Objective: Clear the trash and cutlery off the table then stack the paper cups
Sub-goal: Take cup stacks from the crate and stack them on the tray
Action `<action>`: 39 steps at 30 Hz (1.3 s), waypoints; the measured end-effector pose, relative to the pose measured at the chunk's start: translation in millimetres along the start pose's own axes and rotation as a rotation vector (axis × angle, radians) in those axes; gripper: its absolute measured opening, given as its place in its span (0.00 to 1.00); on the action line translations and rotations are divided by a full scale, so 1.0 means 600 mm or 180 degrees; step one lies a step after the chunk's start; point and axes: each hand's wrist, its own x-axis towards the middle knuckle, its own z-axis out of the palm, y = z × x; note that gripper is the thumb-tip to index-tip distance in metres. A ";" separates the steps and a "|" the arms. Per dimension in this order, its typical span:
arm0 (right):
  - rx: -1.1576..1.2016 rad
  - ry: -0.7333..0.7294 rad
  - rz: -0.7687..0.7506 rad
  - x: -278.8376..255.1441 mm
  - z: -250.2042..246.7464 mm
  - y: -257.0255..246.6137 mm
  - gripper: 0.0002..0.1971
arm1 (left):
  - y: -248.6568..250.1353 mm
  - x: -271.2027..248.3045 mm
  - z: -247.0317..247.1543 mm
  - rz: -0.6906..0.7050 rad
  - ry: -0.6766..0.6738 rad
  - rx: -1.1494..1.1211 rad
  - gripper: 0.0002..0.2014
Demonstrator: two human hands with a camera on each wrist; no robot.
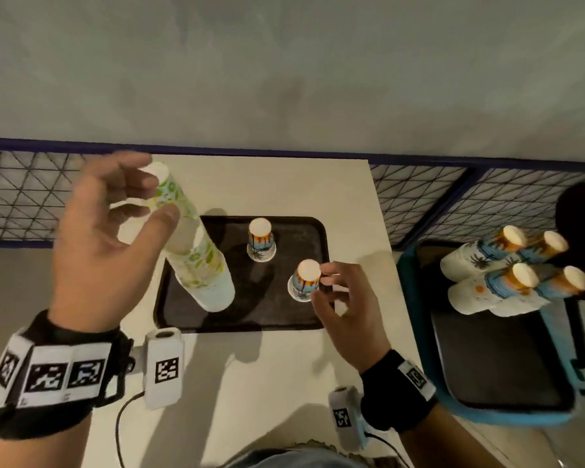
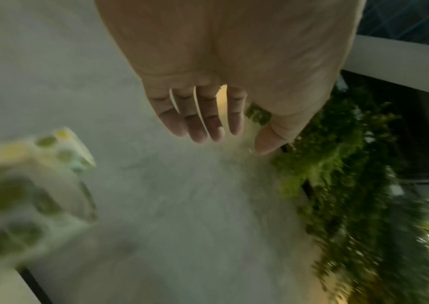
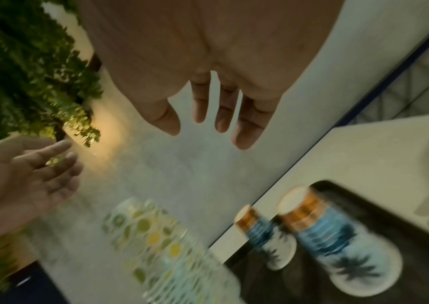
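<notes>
A tall stack of upturned green-and-yellow patterned paper cups (image 1: pixel 200 261) (image 2: pixel 26 195) (image 3: pixel 156 236) stands on the left of a dark tray (image 1: pixel 284 315). My left hand (image 1: pixel 139 197) (image 2: pixel 236 142) hovers at the stack's top with its fingers spread, and the wrist views show it holding nothing. Two upturned palm-tree cups stand on the tray, one at the back (image 1: pixel 260 243) (image 3: pixel 265 236) and one nearer (image 1: pixel 304 282) (image 3: pixel 343 246). Just right of the nearer cup, my right hand (image 1: pixel 323 283) (image 3: pixel 205 131) has straight fingers, and I cannot tell whether they touch it.
The tray lies on a white table (image 1: pixel 250 383). To the right, a blue-rimmed tray (image 1: pixel 416 315) carries several stacks of palm-tree cups (image 1: pixel 504 275). A wire-mesh railing (image 1: pixel 21 197) runs behind the table. Green foliage (image 2: pixel 351 164) shows in both wrist views.
</notes>
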 end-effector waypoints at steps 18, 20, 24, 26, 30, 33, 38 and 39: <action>-0.0338 0.0883 0.2304 -0.064 -0.500 0.446 0.26 | 0.079 -0.156 0.737 0.0249 -0.2748 0.0561 0.26; -0.0409 0.0647 0.2248 -0.049 -0.513 0.467 0.30 | 0.075 -0.168 0.808 0.0282 -0.2889 0.0781 0.30; -0.0431 0.0304 0.2005 -0.019 -0.521 0.486 0.30 | 0.070 -0.185 0.905 0.0275 -0.3173 0.1426 0.36; -0.0391 0.0188 0.2030 -0.008 -0.518 0.496 0.37 | 0.063 -0.192 0.933 0.0242 -0.3328 0.1696 0.38; -0.0535 0.0055 0.2116 0.000 -0.508 0.504 0.45 | 0.050 -0.203 0.955 -0.0040 -0.3288 0.1652 0.36; -0.0575 -0.0026 0.2094 0.007 -0.509 0.496 0.48 | 0.043 -0.208 0.950 -0.0189 -0.2950 0.1450 0.28; -0.0378 -0.0109 0.1989 0.018 -0.491 0.489 0.55 | 0.027 -0.208 0.923 -0.0466 -0.2782 0.1259 0.28; -0.0377 -0.0122 0.2010 0.019 -0.486 0.491 0.56 | 0.024 -0.207 0.917 -0.0500 -0.2778 0.1207 0.28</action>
